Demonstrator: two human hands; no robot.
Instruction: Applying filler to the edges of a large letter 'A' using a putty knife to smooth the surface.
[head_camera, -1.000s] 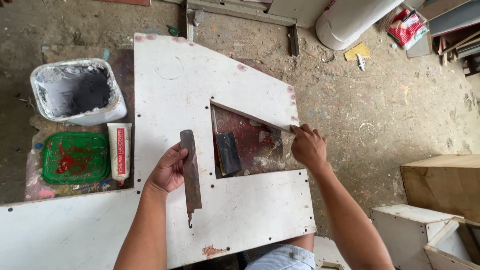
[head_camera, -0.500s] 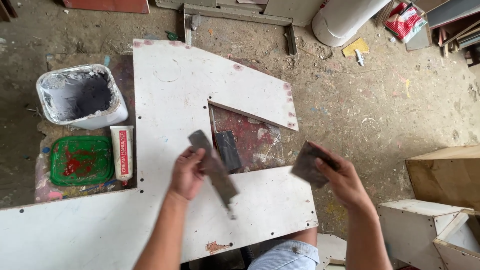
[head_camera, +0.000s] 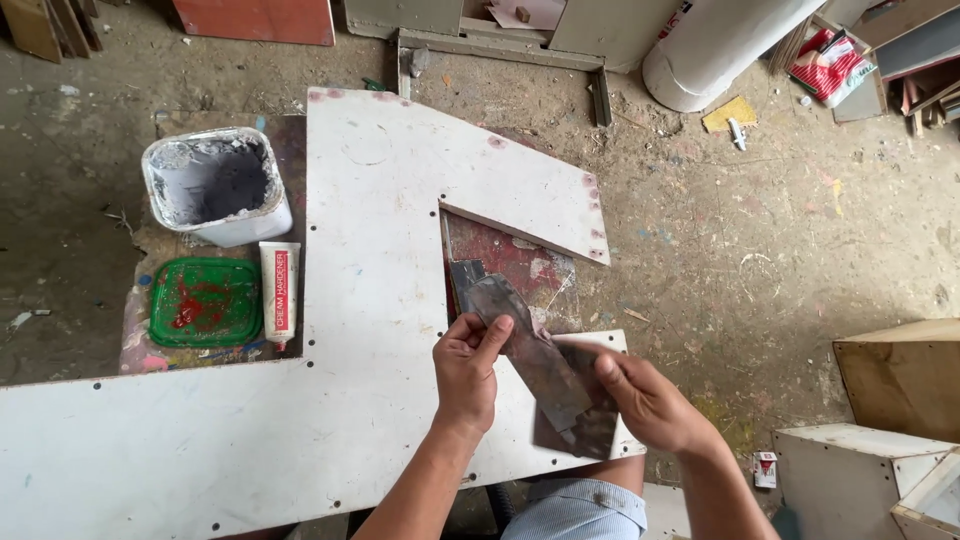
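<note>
Looking down, we see our left hand (head_camera: 468, 372) with its fingers closed around a long dark scraper blade (head_camera: 525, 350), thumb on top, the blade slanting down toward the right. Our right hand (head_camera: 645, 402) has its fingers closed on a second, wider dark blade (head_camera: 580, 425), which lies under the first; the two blades cross and touch between our hands. Both are held just above a white cut board (head_camera: 370, 300) that lies on the dusty floor (head_camera: 760, 250), close to the notch cut into it, where a reddish surface (head_camera: 510, 262) shows. Left of the board we see a white tub (head_camera: 218, 187) smeared with grey filler, a green lid (head_camera: 205, 301) with red stains, and a white tube (head_camera: 279, 292) lying just beside the lid.
</note>
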